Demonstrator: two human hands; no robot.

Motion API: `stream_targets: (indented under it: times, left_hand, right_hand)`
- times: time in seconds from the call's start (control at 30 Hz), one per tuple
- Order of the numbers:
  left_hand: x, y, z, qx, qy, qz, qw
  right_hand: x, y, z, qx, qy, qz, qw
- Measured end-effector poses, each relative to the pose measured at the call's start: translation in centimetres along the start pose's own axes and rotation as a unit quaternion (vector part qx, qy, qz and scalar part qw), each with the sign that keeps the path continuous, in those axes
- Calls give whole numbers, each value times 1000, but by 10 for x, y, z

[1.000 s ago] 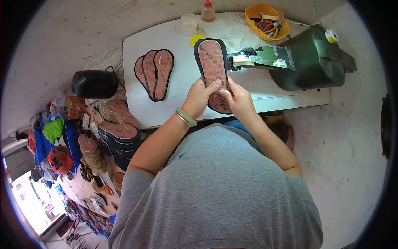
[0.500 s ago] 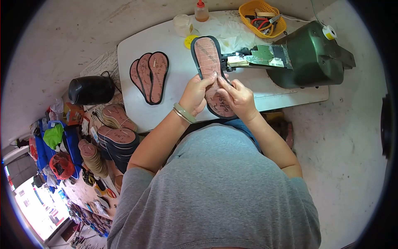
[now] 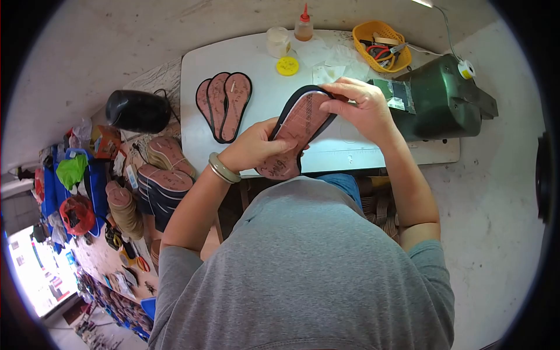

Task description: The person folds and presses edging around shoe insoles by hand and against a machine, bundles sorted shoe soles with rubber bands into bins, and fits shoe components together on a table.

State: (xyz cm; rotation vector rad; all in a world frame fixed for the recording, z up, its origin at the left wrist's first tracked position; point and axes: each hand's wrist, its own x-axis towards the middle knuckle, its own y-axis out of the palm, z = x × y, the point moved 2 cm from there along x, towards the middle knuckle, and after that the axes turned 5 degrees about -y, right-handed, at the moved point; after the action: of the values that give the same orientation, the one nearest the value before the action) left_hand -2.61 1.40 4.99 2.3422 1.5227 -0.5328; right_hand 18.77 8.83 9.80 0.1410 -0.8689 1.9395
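Note:
A pink insole with a black edge [image 3: 301, 119] is held tilted above the near edge of the white table [image 3: 274, 76]. My left hand [image 3: 256, 146] grips its lower, narrower part, thumb on the pink face. At the wide upper end, my right hand [image 3: 359, 105] pinches the black rim between thumb and fingers. Three similar insoles [image 3: 234, 105] lie overlapped on the table to the left. The green sewing machine [image 3: 440, 99] stands right of my right hand, which covers part of its arm.
A yellow basket of tools [image 3: 382, 46], a red-tipped bottle [image 3: 304, 28], a jar [image 3: 278, 42] and a yellow lid [image 3: 287, 66] are at the back. Left of the table are a black object [image 3: 137, 111] and stacks of soles [image 3: 166, 186].
The insole has tilted rightward and moved away from the machine's arm. My right hand has moved up to its wide end; my left hand has shifted left and lower.

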Motion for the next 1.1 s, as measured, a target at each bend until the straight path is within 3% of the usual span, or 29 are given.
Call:
stream_targets:
  times: [0.1, 0.27, 0.47, 0.53, 0.6, 0.8, 0.87, 0.93, 0.97, 1.1]
  left_hand:
    - [-11, 1, -13, -33, 33, -16, 999]
    - [-19, 4, -40, 8, 153, -67, 986]
    - [-23, -2, -48, 49, 170, -82, 981]
    - [-22, -5, -49, 85, 167, -83, 979]
    - [-23, -7, -49, 120, 164, -83, 976]
    - [-32, -10, -59, 179, 149, -53, 971]
    - [-35, -11, -56, 159, 142, -53, 976]
    - [-38, -12, -53, 138, 135, -52, 980]
    - [-39, -13, -52, 137, 135, -53, 980]
    - [-39, -18, -49, 107, 113, -50, 987]
  right_hand:
    - [0, 13, 14, 43, 29, 62, 997]
    - [0, 12, 22, 113, 34, 23, 993]
    - [7, 8, 25, 127, 25, 39, 991]
    - [8, 9, 37, -49, -103, 9, 993]
    - [8, 12, 47, -223, -225, -21, 948]
    - [9, 17, 49, -300, -246, -8, 921]
    - [8, 19, 44, -137, -45, 3, 990]
    - [4, 24, 37, 36, 160, 14, 986]
    - [4, 27, 37, 37, 160, 15, 986]
    - [6, 37, 42, 46, 3, -31, 998]
